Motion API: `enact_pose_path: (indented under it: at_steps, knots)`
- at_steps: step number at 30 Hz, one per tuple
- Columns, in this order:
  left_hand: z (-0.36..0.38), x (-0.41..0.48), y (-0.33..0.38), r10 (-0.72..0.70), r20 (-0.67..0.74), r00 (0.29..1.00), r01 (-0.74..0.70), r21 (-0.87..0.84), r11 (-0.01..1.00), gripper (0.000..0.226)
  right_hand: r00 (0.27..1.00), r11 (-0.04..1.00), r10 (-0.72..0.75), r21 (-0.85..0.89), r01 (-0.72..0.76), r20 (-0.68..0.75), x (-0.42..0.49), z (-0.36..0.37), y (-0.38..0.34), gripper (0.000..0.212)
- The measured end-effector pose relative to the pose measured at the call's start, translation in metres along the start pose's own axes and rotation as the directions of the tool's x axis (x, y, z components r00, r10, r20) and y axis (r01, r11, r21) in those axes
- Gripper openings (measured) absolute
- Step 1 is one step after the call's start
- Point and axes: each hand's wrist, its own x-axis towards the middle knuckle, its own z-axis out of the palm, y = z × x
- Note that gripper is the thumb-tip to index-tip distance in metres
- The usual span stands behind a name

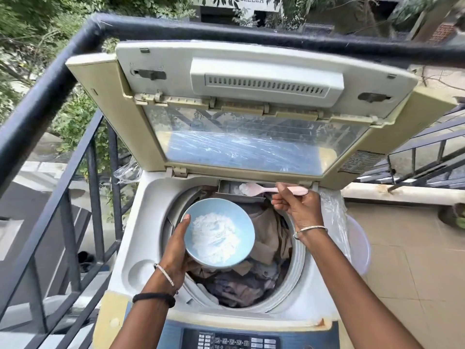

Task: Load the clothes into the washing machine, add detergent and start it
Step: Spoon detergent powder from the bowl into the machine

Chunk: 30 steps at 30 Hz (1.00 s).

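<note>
**spincycle_88:** anyone able to read the control panel [234, 340]? The bottom edge chops it off, and the button labels are way too tiny for me.

**lintTrap:** nope, same here. The sticker [359, 161] on the right corner of the lid [239, 147] is mush too. Also the left hand [176, 245] has its fingers tucked out of sight under the bowl [226, 207], only the thumb shows. The bowl covers a chunk of the clothes [266, 235] as well.

**spincycle_88:** and the detergent drawer [226, 190]?

**lintTrap:** partly behind the spoon [271, 189], can't tell how full it is. The pale basin [359, 243] on the right is half hidden by the washing machine [141, 222] and its plastic wrap [332, 212]. The sign [254, 0] up top is clipped by the edge.
</note>
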Motion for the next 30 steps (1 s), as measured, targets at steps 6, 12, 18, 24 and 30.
enact_pose_path:
  at_steps: [6,12,18,24,30]
  knots:
    - [-0.001,-0.001,0.001,0.016,0.044,0.999,-0.016,0.002,1.0,0.057,0.997,0.994,-0.034,-0.101,0.041,0.075,0.007,0.006,0.003,0.018]
    - [-0.002,-0.001,0.002,0.008,0.051,0.999,-0.009,0.005,1.0,0.057,0.973,0.979,-0.021,-0.193,0.066,0.228,0.01,-0.007,-0.003,0.022]
    - [-0.004,0.001,0.005,0.001,0.056,0.998,-0.001,0.012,1.0,0.061,0.927,0.904,-0.057,-0.374,0.205,0.37,0.01,-0.017,-0.003,0.022]
    - [-0.004,-0.003,0.009,0.009,0.055,0.998,-0.01,0.023,1.0,0.06,0.94,0.909,-0.103,-0.353,0.222,0.326,0.003,-0.016,0.004,0.021]
    - [-0.006,-0.015,0.011,0.036,0.045,0.998,-0.038,0.047,0.998,0.058,0.958,0.961,-0.162,-0.182,0.208,0.238,-0.018,-0.005,-0.004,0.021]
